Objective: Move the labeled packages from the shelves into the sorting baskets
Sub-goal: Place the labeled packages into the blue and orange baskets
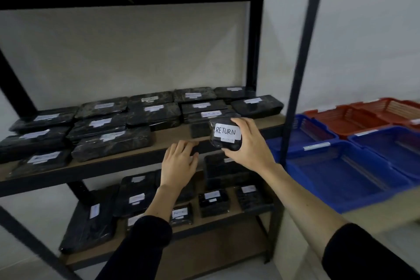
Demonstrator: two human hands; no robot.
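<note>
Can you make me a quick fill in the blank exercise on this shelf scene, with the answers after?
1. The white label on the package gripped by the right hand reads ____.
2. The left hand holds ____.
3. The baskets nearest the shelf post are ____ in colour, like the blue basket.
4. The baskets farthest back are ____.

Answers: RETURN; nothing; blue; red

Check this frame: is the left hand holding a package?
No, the left hand rests open on the shelf edge; only the right hand grips the RETURN package.
</note>
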